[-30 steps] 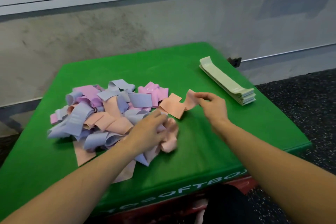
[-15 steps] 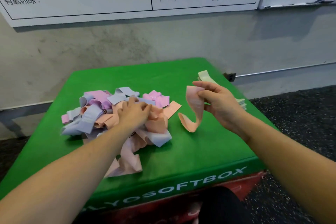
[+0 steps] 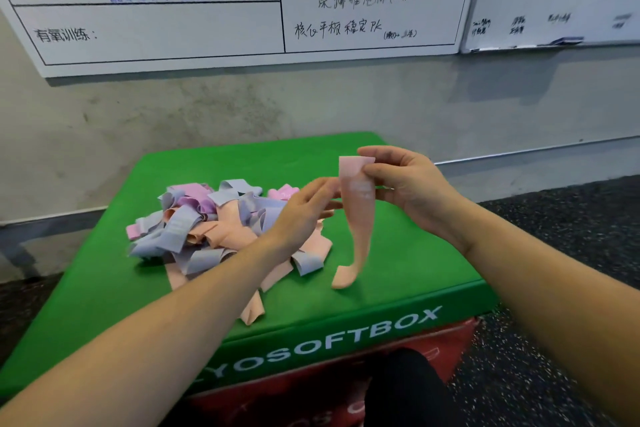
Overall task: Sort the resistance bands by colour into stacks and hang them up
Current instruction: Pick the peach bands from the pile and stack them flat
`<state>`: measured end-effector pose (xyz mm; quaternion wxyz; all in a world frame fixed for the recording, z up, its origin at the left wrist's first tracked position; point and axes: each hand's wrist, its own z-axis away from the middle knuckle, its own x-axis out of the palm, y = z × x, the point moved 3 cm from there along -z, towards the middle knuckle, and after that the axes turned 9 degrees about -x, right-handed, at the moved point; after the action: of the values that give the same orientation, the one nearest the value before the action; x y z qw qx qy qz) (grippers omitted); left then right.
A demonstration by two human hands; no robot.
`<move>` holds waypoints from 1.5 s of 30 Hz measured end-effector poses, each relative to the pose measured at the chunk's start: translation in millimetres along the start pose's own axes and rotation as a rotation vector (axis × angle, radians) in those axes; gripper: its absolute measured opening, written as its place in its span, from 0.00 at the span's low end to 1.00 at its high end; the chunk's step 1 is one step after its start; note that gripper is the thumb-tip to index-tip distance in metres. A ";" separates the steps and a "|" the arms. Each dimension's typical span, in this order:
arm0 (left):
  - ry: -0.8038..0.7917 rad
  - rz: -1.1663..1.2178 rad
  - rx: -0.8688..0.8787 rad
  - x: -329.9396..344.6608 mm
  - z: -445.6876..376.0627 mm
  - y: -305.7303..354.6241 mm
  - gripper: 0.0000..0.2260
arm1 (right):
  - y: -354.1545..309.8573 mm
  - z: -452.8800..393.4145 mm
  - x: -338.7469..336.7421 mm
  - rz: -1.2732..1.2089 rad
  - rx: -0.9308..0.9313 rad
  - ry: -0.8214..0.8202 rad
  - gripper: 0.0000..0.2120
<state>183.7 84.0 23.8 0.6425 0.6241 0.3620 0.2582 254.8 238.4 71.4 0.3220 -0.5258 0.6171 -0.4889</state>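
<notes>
- The right hand [image 3: 412,189] pinches the top end of a peach band [image 3: 356,215] between thumb and fingers; the band hangs down from that hand, its lower end curling onto the green soft box [image 3: 398,253].
- The left hand [image 3: 304,211] is raised just beside the hanging band, fingers loosely extended toward it; whether they touch it cannot be told.
- Below and beyond the left hand lies a tangled pile of bands [image 3: 207,229], lilac, pink and peach, on the box top.
- Above both hands, a whiteboard [image 3: 207,31] hangs on the wall.

Band pile [image 3: 221,229] lies on box [image 3: 398,270], left of held band [image 3: 358,218].
</notes>
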 end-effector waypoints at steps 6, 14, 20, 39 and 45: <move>0.127 -0.025 0.122 23.5 23.4 31.7 0.05 | -21.6 18.4 1.6 0.042 -0.069 0.023 0.10; 0.211 0.244 -0.002 29.9 45.5 43.0 0.03 | 5.7 67.7 7.5 0.172 0.020 -0.001 0.15; 0.167 0.378 0.002 38.6 49.4 51.4 0.10 | 31.4 92.7 8.1 0.208 0.025 -0.010 0.11; 0.357 0.433 -0.291 51.9 -62.6 -7.8 0.07 | 120.4 103.8 -28.4 0.457 0.217 0.047 0.06; 0.318 0.469 -0.376 36.5 -109.9 -26.7 0.05 | 137.4 95.7 -44.8 0.468 0.233 0.070 0.21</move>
<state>116.0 177.9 -3.3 0.6051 0.5129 0.2503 0.5551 306.9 252.1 -93.4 0.4631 -0.3108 0.6723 -0.4868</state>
